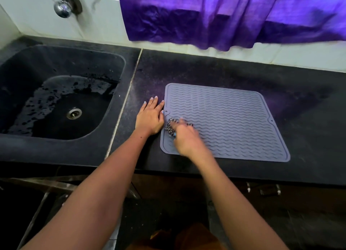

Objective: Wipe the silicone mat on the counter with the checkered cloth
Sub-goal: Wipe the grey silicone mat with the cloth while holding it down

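A grey silicone mat (230, 118) with wavy ridges lies flat on the black counter (206, 69). My right hand (187, 137) is on the mat's near left part and grips a bunched black-and-white checkered cloth (169, 127), which presses on the mat. The hand is blurred and covers most of the cloth. My left hand (149, 116) lies flat on the counter just left of the mat, its fingers straight and its fingertips touching the mat's left edge.
A black sink (61, 92) with a wet basin and metal drain (74, 113) sits to the left. A chrome tap (62, 7) hangs above it. A purple curtain (224, 15) hangs over the back wall. The counter's front edge runs below the mat.
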Demonstrator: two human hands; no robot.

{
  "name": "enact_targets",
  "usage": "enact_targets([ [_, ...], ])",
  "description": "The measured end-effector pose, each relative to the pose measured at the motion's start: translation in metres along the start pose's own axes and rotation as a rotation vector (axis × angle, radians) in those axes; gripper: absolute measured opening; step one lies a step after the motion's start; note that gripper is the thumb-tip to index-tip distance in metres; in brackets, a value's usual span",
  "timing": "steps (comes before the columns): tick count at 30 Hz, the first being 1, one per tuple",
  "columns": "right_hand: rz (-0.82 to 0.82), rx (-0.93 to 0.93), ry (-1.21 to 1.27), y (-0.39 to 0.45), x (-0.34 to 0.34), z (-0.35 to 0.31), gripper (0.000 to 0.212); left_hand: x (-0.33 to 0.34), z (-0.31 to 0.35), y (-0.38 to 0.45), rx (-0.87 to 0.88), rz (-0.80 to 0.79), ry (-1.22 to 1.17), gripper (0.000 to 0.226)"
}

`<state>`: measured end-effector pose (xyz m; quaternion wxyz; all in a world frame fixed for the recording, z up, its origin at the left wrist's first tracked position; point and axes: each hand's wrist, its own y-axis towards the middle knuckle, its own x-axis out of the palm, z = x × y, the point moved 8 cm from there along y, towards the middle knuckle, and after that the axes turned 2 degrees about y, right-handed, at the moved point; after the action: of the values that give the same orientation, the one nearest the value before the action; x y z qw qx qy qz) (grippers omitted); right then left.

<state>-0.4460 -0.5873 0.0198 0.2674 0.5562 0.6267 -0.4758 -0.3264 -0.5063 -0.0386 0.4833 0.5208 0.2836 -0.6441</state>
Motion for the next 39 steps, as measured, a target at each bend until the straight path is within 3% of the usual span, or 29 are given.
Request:
enact_targets([
  [3,-0.057,0.028,-0.231,-0.009,0.035,-0.013,0.059,0.000,0.001,0.001,0.002,0.006,0.001,0.049],
  [7,-0.131,0.067,-0.323,-0.003,0.046,-0.015,0.054,0.001,0.000,0.000,0.002,-0.003,0.016,0.050],
  [11,-0.168,-0.034,-0.312,0.014,0.015,-0.023,0.041,0.001,0.000,0.000,-0.007,-0.026,0.011,0.050],
  [14,-0.282,-0.035,-0.121,0.026,-0.025,-0.015,0.040,0.001,0.000,-0.001,-0.007,-0.029,0.009,0.049],
  [15,-0.253,0.006,0.004,0.029,-0.040,-0.008,0.041,0.001,-0.001,0.000,-0.003,-0.021,0.009,0.049],
  [17,-0.029,0.044,0.186,0.037,-0.061,0.007,0.045,0.000,-0.001,0.000,0.002,-0.002,0.006,0.049],
  [19,0.123,0.062,0.113,0.038,-0.052,0.014,0.058,0.001,-0.002,0.000,-0.001,-0.005,0.002,0.049],
  [23,0.078,0.067,-0.127,0.037,0.016,0.022,0.073,0.002,-0.001,0.000,-0.013,-0.013,0.004,0.061],
  [26,0.149,0.029,-0.143,0.037,0.028,0.030,0.065,0.002,-0.002,0.001,-0.017,-0.016,0.001,0.064],
  [29,0.276,0.026,0.091,0.041,0.000,0.034,0.053,0.001,-0.002,0.000,-0.014,-0.011,0.003,0.064],
  [32,0.450,0.142,0.291,0.042,-0.027,0.044,0.049,0.000,-0.001,0.000,-0.016,-0.010,-0.002,0.064],
  [34,0.468,0.231,0.373,0.043,-0.032,0.049,0.051,-0.001,0.000,-0.001,-0.021,-0.007,-0.005,0.064],
  [39,0.351,0.232,0.107,0.057,-0.032,0.042,0.031,0.000,0.000,-0.001,-0.030,-0.002,0.004,0.063],
])
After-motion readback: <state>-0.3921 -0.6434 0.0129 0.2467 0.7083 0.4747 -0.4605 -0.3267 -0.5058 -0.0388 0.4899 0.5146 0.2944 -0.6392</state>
